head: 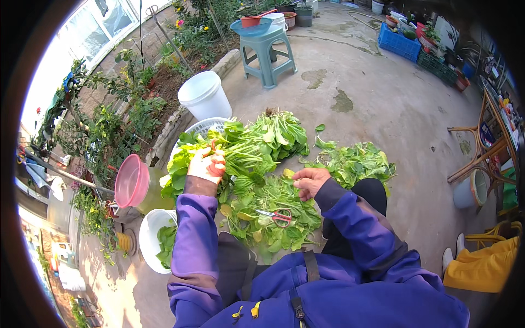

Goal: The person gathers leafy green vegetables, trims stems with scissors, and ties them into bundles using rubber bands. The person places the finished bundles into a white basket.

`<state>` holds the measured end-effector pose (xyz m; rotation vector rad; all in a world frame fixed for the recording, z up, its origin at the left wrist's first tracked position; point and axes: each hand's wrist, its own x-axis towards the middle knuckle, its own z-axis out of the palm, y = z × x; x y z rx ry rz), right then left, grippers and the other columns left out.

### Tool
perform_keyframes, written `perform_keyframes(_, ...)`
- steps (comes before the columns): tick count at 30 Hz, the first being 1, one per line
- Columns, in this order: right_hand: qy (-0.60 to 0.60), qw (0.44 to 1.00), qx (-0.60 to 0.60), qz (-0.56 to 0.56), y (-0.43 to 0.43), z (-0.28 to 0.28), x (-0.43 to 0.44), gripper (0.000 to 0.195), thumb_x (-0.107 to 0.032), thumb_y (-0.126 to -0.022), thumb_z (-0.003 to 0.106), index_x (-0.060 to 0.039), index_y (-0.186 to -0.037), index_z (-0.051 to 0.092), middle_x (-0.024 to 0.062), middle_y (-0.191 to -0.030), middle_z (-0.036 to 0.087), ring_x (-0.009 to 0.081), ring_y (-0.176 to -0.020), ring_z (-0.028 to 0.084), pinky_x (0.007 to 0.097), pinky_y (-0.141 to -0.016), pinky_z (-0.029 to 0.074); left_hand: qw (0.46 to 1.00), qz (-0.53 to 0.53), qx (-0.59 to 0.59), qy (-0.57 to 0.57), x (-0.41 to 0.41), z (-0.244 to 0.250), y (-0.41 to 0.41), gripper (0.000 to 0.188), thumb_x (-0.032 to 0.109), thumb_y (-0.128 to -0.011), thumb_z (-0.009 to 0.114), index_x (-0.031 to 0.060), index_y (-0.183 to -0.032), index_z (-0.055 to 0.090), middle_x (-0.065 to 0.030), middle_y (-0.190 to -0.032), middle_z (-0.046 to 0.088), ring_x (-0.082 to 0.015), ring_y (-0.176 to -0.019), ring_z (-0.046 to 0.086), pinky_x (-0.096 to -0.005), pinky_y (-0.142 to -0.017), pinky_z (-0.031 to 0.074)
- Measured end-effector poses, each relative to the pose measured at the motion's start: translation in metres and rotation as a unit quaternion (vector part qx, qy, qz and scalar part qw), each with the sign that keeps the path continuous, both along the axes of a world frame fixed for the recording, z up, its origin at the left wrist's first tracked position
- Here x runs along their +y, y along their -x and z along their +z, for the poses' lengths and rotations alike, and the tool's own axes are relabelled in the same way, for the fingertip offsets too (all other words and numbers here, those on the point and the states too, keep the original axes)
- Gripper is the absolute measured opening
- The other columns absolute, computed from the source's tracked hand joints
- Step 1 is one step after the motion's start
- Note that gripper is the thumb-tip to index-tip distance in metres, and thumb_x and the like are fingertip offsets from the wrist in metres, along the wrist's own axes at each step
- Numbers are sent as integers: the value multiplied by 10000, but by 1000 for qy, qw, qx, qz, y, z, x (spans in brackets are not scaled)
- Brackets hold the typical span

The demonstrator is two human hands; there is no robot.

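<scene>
My left hand is closed around a bunch of leafy greens at the rim of a white plastic basket. My right hand hovers over the ground pile, fingers curled. A yellowed leaf shows at its fingertips; whether it is pinched or lies behind them is unclear. Scissors with red-and-black handles rest on a flat heap of loose leaves between my feet. Beyond it sits a bundle of greens with its roots on. Another leaf heap lies by my right knee.
On the left stand a white bucket holding leaves, a pink-rimmed basin and a white bucket. A plastic stool is ahead, beside the planted bed. To the right are a bamboo chair and yellow cloth.
</scene>
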<state>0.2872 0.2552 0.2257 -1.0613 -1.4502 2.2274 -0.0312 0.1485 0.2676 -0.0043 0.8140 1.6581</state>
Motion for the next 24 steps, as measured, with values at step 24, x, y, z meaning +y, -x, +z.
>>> perform_keyframes(24,-753,616,-209,-100,22,24,29,235,-206,-621,632,-41,-786,606,125,-767,566,290,-702,564,433,-618,406,967,-228,-73,-91,84,36,-118,418,256,-894,411,-35,-1183,493,-28,-756,497,-105,-504,394,-261,-489,344)
